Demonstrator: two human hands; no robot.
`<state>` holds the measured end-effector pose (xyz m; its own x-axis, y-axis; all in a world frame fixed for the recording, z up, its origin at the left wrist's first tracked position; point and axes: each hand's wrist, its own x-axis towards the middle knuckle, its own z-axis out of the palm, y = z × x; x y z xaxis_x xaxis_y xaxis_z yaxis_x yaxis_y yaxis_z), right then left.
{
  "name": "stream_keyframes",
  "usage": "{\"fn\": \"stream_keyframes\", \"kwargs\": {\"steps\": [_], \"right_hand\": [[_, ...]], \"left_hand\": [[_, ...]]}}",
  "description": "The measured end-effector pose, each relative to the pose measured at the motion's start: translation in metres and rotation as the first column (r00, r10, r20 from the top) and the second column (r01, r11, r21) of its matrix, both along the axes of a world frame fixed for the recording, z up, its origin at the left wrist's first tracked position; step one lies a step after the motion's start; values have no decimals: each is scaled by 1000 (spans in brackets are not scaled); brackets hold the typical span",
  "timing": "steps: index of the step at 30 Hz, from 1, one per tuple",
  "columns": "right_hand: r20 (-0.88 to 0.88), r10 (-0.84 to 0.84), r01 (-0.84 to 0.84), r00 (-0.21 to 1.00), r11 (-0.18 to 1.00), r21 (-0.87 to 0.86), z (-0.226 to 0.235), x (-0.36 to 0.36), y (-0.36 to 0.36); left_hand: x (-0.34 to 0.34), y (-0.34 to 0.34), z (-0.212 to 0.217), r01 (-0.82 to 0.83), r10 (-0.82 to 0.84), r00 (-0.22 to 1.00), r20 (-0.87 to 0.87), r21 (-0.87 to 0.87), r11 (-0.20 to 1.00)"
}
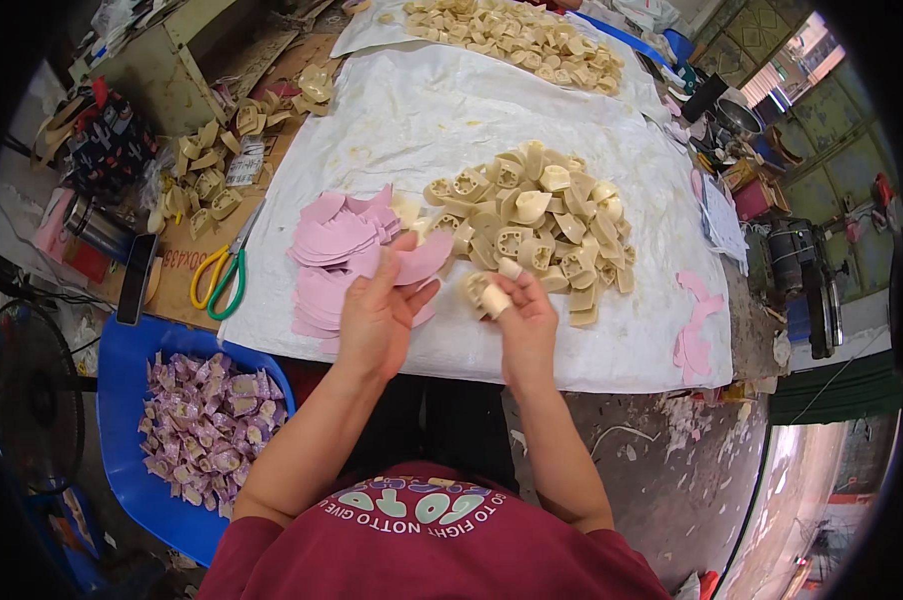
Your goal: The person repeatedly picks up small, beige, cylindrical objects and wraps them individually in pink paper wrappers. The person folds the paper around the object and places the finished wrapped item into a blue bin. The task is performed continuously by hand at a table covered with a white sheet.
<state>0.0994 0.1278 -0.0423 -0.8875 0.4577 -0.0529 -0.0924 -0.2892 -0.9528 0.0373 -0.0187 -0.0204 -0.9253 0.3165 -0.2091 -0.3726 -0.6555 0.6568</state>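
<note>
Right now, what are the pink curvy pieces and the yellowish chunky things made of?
The pink pieces look like thin foam or soft sheet, matte and flat, stacked like paper. The beige pieces seem to be molded rubber or plastic: thick, dull, with holes. The left hand holds a pink one, the right hand a beige one.

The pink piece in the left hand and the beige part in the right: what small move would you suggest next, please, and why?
Probably bring the pink piece in the left hand across to the beige part in the right hand: both are lifted off the white sheet, close together but not yet touching.
</note>
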Motion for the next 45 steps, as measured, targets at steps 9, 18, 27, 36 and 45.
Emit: {"fn": "stream_keyframes", "kwargs": {"steps": [9,18,27,36,45], "right_hand": [[-177,456,-184,872,641,745,52,22,-45],[-294,417,11,860,561,828,53,12,-60],[-472,347,236,811,543,806,77,9,-38],[-493,348,271,797,524,808,86,13,-39],[-465,352,217,813,558,801,86,13,-32]], "left_hand": [[-1,-14,14,79,-101,988,117,185,980],[13,-25,43,48,-49,999,14,60,997],[32,-35,51,108,-97,983,-157,61,992],[42,-39,61,148,-123,970,-212,106,983],[40,-37,62,186,-147,961,-235,152,971]]}}
